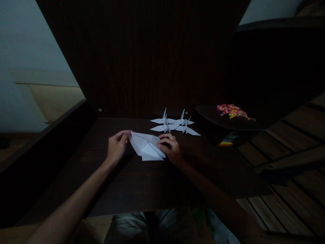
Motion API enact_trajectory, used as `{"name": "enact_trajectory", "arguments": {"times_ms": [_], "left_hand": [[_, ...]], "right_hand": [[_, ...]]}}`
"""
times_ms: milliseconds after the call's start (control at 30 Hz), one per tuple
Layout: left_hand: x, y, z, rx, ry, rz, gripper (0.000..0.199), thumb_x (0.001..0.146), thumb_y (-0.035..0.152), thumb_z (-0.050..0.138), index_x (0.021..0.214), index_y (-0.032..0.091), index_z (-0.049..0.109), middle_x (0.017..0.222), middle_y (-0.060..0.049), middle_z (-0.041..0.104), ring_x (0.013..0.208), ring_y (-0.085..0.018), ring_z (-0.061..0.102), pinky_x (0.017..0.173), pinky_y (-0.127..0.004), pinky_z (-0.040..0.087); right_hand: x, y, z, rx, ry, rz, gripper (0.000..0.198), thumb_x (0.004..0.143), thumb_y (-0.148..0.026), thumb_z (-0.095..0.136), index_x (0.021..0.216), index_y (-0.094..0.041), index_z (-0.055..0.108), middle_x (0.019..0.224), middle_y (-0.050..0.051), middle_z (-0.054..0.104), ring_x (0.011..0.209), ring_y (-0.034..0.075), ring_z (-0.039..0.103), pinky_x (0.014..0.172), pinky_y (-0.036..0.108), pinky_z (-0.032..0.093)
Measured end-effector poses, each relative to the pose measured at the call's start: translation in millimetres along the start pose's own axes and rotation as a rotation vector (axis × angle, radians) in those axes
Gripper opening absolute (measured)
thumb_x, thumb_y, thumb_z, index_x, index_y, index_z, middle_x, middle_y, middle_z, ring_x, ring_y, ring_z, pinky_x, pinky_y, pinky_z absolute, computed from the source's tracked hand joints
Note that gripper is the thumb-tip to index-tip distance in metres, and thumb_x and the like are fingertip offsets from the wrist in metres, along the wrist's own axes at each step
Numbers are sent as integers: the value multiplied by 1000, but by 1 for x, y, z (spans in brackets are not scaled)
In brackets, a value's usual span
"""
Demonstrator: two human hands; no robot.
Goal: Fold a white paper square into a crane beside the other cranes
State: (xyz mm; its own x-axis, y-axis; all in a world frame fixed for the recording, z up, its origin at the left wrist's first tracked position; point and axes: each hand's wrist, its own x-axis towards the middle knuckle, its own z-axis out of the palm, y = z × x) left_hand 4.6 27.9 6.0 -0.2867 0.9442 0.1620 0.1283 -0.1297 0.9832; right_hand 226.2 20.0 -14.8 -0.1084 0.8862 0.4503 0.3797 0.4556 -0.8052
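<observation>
A partly folded sheet of white paper (146, 145) is held between my two hands, just above the dark wooden desk top. My left hand (118, 145) pinches its upper left corner between thumb and fingers. At the right edge, my right hand (171, 147) grips the paper, with the thumb and fingers on its folded layers. Creases and overlapping flaps show on the sheet. Behind it, several white origami cranes (175, 125) stand close together on the desk, with pointed wings and necks. Neither hand touches them.
To the right, a small dark shelf (203, 113) bears a pile of colourful small pieces (232, 111); something rainbow-striped (225, 143) shows beneath it. A tall dark panel (152, 57) rises behind the desk (122, 189). A low side board (43, 156) runs along the left.
</observation>
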Motion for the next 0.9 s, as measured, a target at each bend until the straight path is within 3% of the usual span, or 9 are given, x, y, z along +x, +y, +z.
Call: {"name": "enact_trajectory", "arguments": {"times_ms": [133, 333, 433, 700, 900], "left_hand": [[-6, 4, 0, 83, -139, 79, 29, 78, 39, 58, 87, 15, 73, 89, -7, 72, 83, -22, 63, 70, -29, 49], [-16, 6, 5, 152, -324, 151, 33, 80, 44, 59, 89, 16, 73, 88, -7, 73, 80, -21, 63, 71, -28, 48], [-20, 7, 8, 141, -359, 148, 32, 80, 43, 59, 88, 15, 73, 88, -6, 72, 80, -20, 63, 71, -27, 48], [-20, 4, 8, 33, -407, 86, 34, 82, 43, 56, 88, 15, 73, 77, -4, 70, 69, -16, 59, 63, -26, 45], [-24, 4, 12, -50, -418, 63, 28, 68, 37, 73, 84, 14, 70, 83, -7, 71, 76, -19, 64, 67, -27, 49]], "right_hand": [[3, -5, -2, -102, 89, -88, 5, 76, -26, 68, 72, -22, 68, 91, 4, 65, 95, 21, 55, 90, 39, 40], [2, -6, 0, -16, -193, -68, 11, 78, -29, 68, 84, -21, 70, 87, 2, 69, 87, 19, 58, 83, 34, 41], [0, -7, 3, 13, -270, -26, 10, 78, -28, 67, 81, -20, 70, 82, 2, 68, 81, 17, 57, 76, 31, 41], [0, -3, 9, 96, -254, 121, 13, 77, -29, 63, 71, -18, 68, 72, 1, 66, 72, 15, 57, 67, 28, 40], [-2, -6, 12, 130, -225, 150, 14, 77, -29, 62, 69, -18, 66, 68, 0, 62, 68, 14, 55, 65, 27, 40]]}}
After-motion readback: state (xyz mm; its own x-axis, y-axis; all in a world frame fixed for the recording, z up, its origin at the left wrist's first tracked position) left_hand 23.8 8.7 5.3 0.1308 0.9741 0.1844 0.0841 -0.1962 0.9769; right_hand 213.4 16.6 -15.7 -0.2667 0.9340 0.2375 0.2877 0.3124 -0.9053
